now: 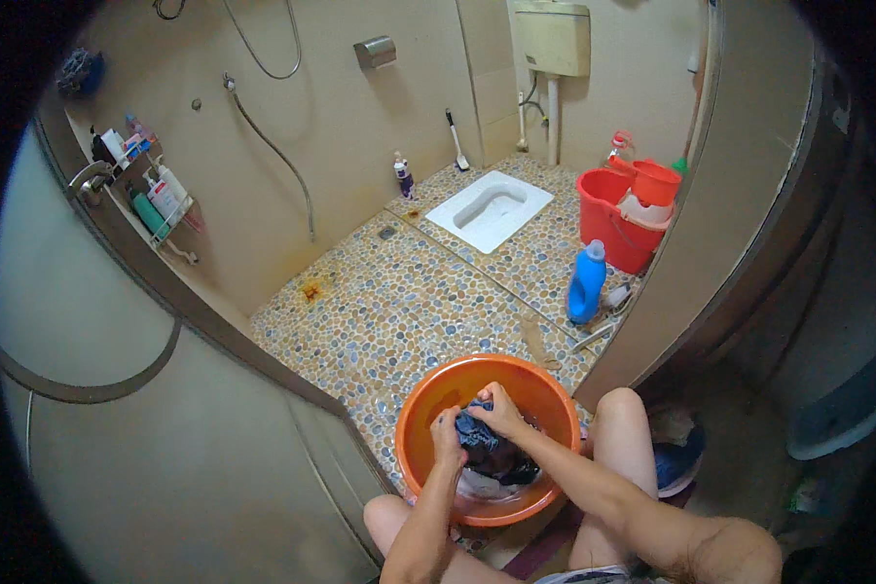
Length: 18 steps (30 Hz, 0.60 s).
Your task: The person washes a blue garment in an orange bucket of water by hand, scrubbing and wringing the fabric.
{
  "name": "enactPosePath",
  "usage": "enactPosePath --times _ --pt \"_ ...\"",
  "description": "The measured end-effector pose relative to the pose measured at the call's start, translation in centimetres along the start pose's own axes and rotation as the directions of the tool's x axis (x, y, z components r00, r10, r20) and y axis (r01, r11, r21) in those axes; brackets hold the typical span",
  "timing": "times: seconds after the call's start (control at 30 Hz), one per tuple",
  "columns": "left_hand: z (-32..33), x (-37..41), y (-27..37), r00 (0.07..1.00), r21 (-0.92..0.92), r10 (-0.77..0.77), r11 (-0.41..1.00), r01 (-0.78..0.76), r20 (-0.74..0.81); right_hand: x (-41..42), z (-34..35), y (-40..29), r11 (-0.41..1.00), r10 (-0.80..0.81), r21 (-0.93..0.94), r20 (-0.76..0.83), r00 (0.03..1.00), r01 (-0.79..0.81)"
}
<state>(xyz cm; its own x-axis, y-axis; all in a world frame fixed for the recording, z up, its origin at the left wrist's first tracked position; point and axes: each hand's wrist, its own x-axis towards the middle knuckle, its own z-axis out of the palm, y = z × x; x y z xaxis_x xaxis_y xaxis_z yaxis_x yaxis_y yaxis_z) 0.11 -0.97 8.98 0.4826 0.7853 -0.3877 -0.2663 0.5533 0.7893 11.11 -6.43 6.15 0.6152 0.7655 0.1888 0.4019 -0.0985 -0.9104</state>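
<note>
Between my knees stands an orange plastic basin point(417, 409) holding some water and wet laundry. My left hand point(449, 440) grips one side of a bunched dark blue cloth point(476, 432). On the cloth's other side, my right hand point(499, 412) is closed around it. Both hands are over the basin, close together. Below them, black fabric point(517, 471) and a white cloth point(482, 485) lie in the water. Folds hide the garment's shape.
Pebble-patterned floor point(379, 292) surrounds a white squat toilet point(515, 190). A blue detergent bottle point(586, 285) and red bucket point(613, 226) stand at the right, near the door frame point(730, 182). A grey door point(190, 452) is on the left; a toilet brush point(456, 142) leans against the wall.
</note>
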Motion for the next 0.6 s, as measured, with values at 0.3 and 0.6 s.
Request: enactPosePath --times 0.3,0.6 --pt "-2.4 1.2 -0.5 0.967 0.088 -0.214 0.975 0.203 0.137 -1.1 -1.4 -2.3 0.984 -0.031 -0.114 0.649 0.76 0.137" --pt "-3.0 1.4 1.8 0.951 0.842 0.16 0.443 -0.308 0.263 -7.9 4.2 8.9 0.658 0.588 -0.742 0.614 0.527 0.129"
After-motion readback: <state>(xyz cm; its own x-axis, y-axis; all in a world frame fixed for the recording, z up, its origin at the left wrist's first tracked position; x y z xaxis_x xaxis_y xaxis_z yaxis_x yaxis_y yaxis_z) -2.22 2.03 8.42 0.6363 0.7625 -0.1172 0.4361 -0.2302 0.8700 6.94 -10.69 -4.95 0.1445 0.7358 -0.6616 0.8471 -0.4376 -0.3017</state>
